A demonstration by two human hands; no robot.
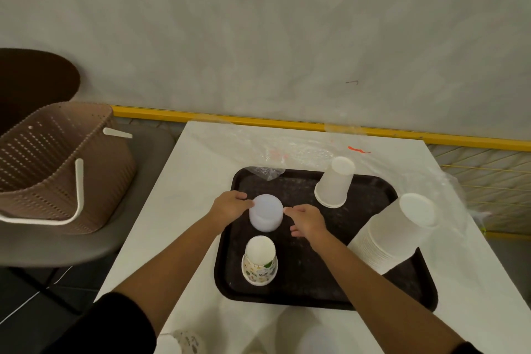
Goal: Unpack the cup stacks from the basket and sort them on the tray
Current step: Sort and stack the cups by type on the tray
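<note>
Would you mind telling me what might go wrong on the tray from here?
The tall white stack leans at the tray's right edge, so a nudge from the right hand might topple it. The translucent cup looks light; the left hand could tip it on release.

A dark tray (301, 282) is seen on a white worktop (184, 181). A translucent white cup stack (265, 213), placed upside down on the tray, is touched on its left side by the left hand (230, 205), while the right hand (307, 221) is held just beside its right side, its fingers (288, 210) spread. A patterned cup stack (259, 260) is set nearer the camera. Two plain white stacks (334, 182) (396, 233) are placed at the tray's right. A brown perforated basket (57, 164) is seen on a grey chair (138, 181) at the left.
</note>
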